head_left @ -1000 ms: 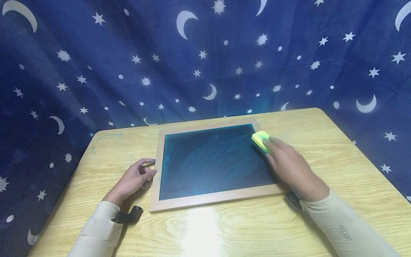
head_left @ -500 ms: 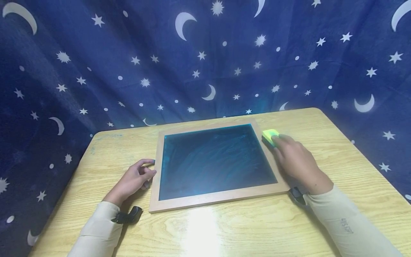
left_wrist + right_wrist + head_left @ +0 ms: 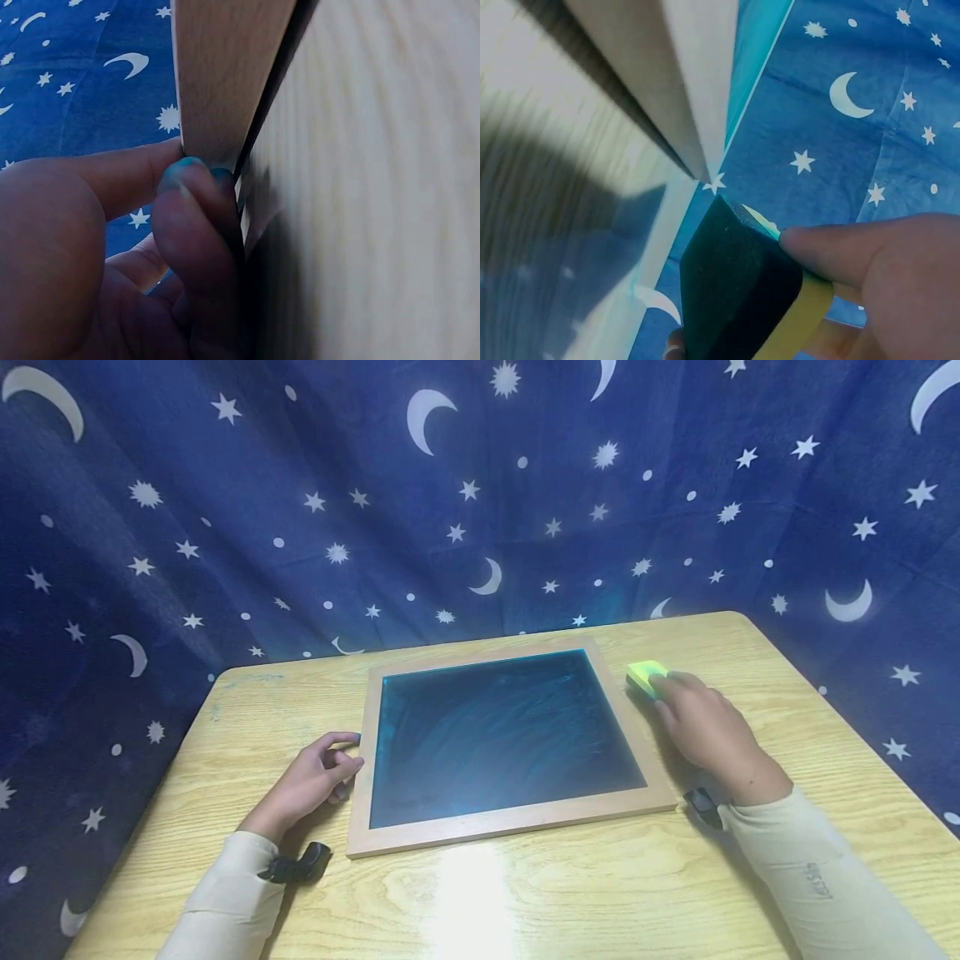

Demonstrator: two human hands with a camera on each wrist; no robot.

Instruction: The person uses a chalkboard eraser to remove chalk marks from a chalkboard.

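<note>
A chalkboard (image 3: 502,739) with a pale wooden frame lies on the table, its dark surface smeared with faint blue-green chalk. My left hand (image 3: 311,783) holds the frame's left edge; in the left wrist view the thumb and chalk-stained fingertips (image 3: 196,180) meet at the frame's edge (image 3: 229,82). Off the board's right side, my right hand (image 3: 708,731) grips a yellow chalkboard eraser (image 3: 645,677). In the right wrist view the eraser's dark felt face (image 3: 731,277) shows, apart from the table, with the thumb on its yellow back.
The wooden table (image 3: 570,893) has blue-green chalk marks at its far left corner. A blue curtain (image 3: 480,510) with moons and stars hangs behind it. Black wrist mounts (image 3: 300,864) sit under both sleeves.
My right hand has carried the eraser rightward, off the chalkboard's upper right part and past its frame. My left hand has stayed at the left edge.
</note>
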